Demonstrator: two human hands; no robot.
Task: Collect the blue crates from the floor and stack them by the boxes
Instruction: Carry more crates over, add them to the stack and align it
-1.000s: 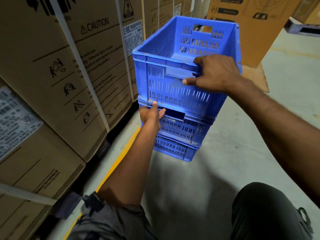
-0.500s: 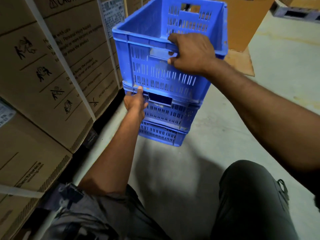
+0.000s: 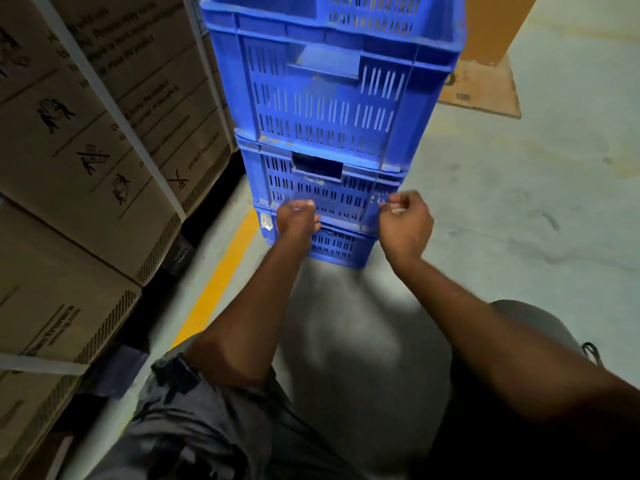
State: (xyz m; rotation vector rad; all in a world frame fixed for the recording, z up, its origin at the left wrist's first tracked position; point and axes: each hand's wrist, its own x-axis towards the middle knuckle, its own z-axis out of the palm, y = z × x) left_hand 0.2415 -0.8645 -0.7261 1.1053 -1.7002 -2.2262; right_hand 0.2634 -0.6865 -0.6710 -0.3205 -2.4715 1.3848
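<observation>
On the concrete floor (image 3: 519, 202), just beside a wall of strapped cardboard boxes (image 3: 104, 133), three blue slotted crates stand nested one upon another. The top crate (image 3: 322, 109) sits upright in the middle crate (image 3: 329, 192), which sits in the bottom crate (image 3: 336, 245); the bottom crate rests on the floor at the far end of a yellow floor line (image 3: 221, 271). The left hand (image 3: 298, 220) lies against the near wall of the stack, at the seam between the middle and bottom crates, fingers curled. The right hand (image 3: 405, 223) is at the near right corner of the middle crate, fingers likewise curled. Motion blur hides whether either hand grips plastic. A flat cardboard sheet (image 3: 485, 91) lies on the floor beyond the stack, to its right.
</observation>
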